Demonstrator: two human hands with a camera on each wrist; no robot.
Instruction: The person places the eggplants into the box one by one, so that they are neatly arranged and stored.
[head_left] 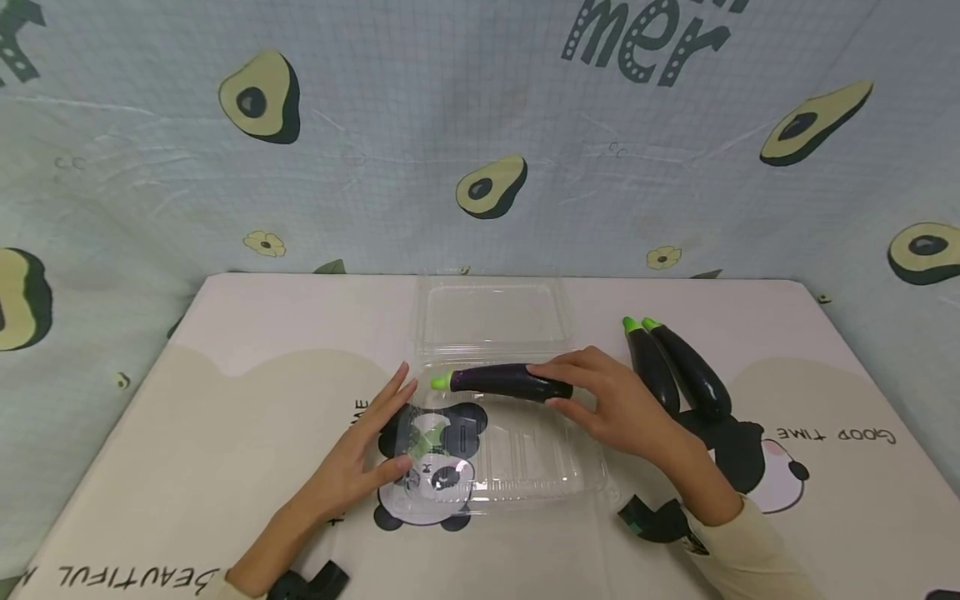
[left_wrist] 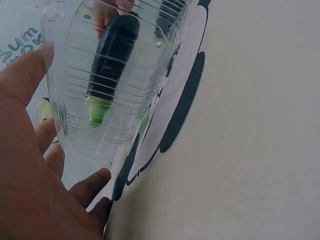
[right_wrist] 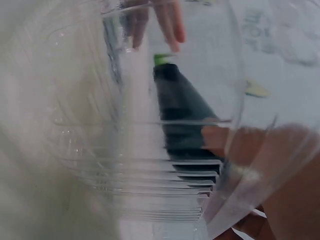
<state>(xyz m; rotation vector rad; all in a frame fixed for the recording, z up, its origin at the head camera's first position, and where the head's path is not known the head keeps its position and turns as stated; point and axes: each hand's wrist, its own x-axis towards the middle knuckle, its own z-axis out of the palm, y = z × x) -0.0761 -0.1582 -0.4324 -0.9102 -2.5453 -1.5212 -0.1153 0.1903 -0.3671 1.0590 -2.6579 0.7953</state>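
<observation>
A dark purple eggplant with a bright green stem [head_left: 510,381] lies crosswise at the far side of a clear plastic clamshell box [head_left: 525,467], its stem pointing left. My right hand [head_left: 611,404] grips the eggplant's blunt end between thumb and fingers. Along the box's left side, my left hand [head_left: 358,454] spreads its fingers, with fingertips right at the rim. Through the clear wall in the left wrist view, the eggplant [left_wrist: 112,57] shows with its green tip downward. The right wrist view looks through the plastic at the same eggplant [right_wrist: 185,115].
Two more eggplants [head_left: 686,367] lie side by side to the right of the box, stems away from me. The box's clear lid [head_left: 491,312] is folded back behind it. A printed cloth [head_left: 187,450] with pandas and lettering covers the table.
</observation>
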